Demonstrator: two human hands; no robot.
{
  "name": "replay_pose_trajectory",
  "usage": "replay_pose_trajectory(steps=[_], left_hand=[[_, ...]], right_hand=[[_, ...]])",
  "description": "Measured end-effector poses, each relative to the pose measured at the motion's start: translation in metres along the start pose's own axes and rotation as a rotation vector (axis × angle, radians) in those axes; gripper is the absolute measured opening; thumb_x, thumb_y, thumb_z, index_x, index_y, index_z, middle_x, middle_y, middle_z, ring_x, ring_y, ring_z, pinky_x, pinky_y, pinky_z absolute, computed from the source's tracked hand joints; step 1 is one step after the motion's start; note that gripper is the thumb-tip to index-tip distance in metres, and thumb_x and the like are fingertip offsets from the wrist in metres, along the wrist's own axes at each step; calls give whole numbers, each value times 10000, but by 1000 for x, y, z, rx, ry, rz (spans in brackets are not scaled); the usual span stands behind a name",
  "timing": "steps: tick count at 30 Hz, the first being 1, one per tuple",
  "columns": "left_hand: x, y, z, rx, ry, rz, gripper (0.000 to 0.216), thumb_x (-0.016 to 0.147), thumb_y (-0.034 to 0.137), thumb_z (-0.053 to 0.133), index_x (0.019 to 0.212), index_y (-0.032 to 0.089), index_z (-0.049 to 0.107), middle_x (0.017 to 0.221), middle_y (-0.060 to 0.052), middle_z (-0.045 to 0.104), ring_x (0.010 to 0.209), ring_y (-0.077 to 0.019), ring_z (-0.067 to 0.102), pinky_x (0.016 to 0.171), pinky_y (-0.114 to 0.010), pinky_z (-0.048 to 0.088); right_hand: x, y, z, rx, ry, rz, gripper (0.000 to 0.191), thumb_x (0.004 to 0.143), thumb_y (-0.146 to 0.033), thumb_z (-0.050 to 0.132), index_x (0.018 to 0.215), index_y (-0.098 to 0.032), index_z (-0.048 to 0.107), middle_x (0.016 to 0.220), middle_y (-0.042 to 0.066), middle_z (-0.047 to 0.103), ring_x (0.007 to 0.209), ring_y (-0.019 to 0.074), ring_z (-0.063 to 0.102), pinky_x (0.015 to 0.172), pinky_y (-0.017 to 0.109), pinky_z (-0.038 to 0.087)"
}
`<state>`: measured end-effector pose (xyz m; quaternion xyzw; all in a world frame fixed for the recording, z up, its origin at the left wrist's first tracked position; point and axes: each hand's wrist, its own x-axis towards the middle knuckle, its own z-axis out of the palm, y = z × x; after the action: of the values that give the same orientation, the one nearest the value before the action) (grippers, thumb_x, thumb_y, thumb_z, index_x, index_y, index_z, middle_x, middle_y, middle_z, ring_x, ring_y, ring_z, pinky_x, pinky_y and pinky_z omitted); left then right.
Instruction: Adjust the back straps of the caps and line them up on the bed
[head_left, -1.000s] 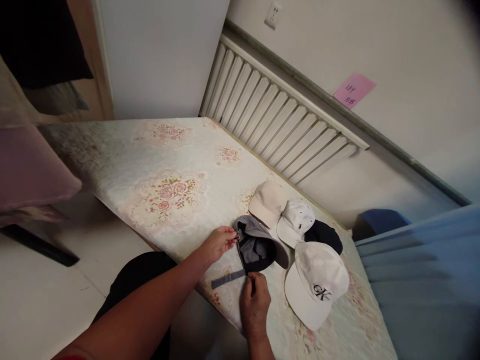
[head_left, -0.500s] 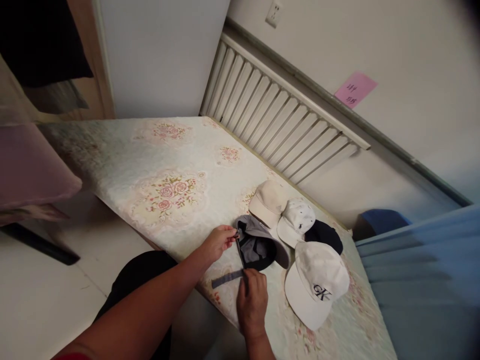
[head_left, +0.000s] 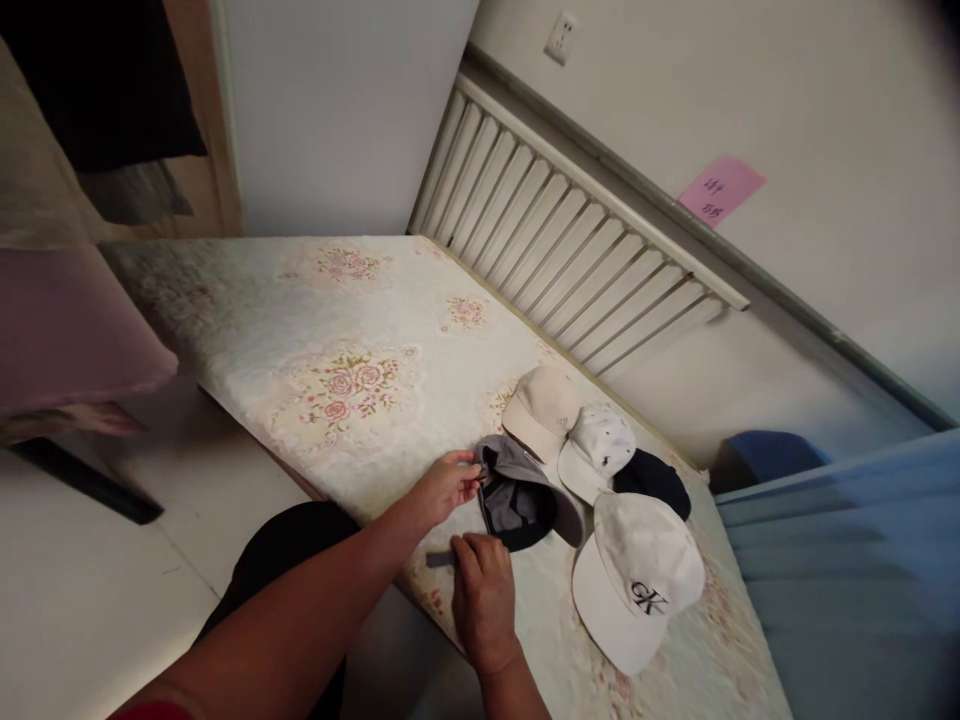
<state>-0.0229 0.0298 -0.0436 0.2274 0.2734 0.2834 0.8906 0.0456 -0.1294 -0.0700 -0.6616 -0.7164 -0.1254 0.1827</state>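
A grey cap (head_left: pixel 525 492) lies upside down on the floral mattress (head_left: pixel 360 340), its dark inside facing up. My left hand (head_left: pixel 448 484) pinches the rear edge of the cap at the strap opening. My right hand (head_left: pixel 484 595) is closed over the cap's grey adjusting strap (head_left: pixel 437 558), whose free end sticks out to the left of my fingers. Both hands are at the near edge of the mattress.
Beside the grey cap lie a beige cap (head_left: pixel 541 405), a white dotted cap (head_left: pixel 598 446), a dark cap (head_left: pixel 654 480) and a white cap with a black logo (head_left: pixel 636 585). A slatted white headboard (head_left: pixel 570 240) runs along the wall. A pink pillow (head_left: pixel 67 340) lies at the left.
My right hand has slid left along the strap, covering most of it. The left hand stays pinched on the cap's rear edge. The view has shifted slightly.
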Motion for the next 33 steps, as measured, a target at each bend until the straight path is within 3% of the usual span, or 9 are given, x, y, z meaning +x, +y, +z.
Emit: replay_pose_trajectory(steps=[4, 8, 11, 15, 20, 25, 33], left_hand=[[-1, 0, 2, 3, -9, -19, 262, 683, 135, 706, 876, 175, 533, 692, 20, 595, 573, -83, 542, 613, -211, 411], [0, 1, 2, 12, -7, -40, 209, 694, 135, 700, 815, 169, 532, 670, 20, 588, 561, -84, 533, 614, -215, 416], [1, 1, 1, 24, -7, -50, 198, 696, 136, 704, 802, 163, 539, 676, 13, 595, 573, -88, 540, 618, -214, 419], [4, -2, -1, 37, -2, -53, 200, 691, 144, 713, 801, 159, 547, 674, 14, 598, 589, -92, 553, 616, -207, 421], [6, -5, -1, 40, -9, -47, 208, 683, 145, 714, 805, 164, 546, 681, 13, 606, 615, -97, 571, 618, -201, 425], [5, -4, 0, 23, -26, -47, 238, 661, 135, 714, 812, 165, 533, 667, 27, 586, 583, -83, 552, 617, -205, 421], [10, -8, 0, 16, -44, -72, 319, 613, 158, 763, 834, 163, 533, 672, 32, 567, 577, -80, 541, 626, -218, 409]], right_hand=[[7, -9, 1, 23, 22, -13, 349, 805, -75, 503, 1101, -228, 607, 1010, 93, 624, 905, 231, 547, 756, 394, 457], [11, -12, -1, 241, 54, 55, 273, 850, -97, 438, 1005, -225, 623, 920, 67, 637, 864, 197, 572, 764, 351, 474], [13, -8, -3, 427, 107, 221, 270, 874, -133, 390, 964, -216, 631, 881, 52, 657, 837, 173, 598, 752, 303, 481], [23, 2, -5, 590, 157, 561, 259, 878, -280, 419, 983, -199, 642, 799, 40, 665, 701, 166, 601, 646, 275, 471], [43, 14, -11, 815, 140, 806, 274, 852, -412, 455, 934, -192, 596, 590, -42, 537, 503, 132, 469, 506, 252, 397], [56, 23, -14, 881, 114, 853, 239, 814, -432, 509, 804, -200, 567, 537, -64, 491, 464, 109, 408, 465, 233, 337], [63, 31, -11, 933, 86, 872, 225, 794, -423, 541, 762, -204, 575, 526, -68, 483, 449, 92, 370, 440, 218, 290]])
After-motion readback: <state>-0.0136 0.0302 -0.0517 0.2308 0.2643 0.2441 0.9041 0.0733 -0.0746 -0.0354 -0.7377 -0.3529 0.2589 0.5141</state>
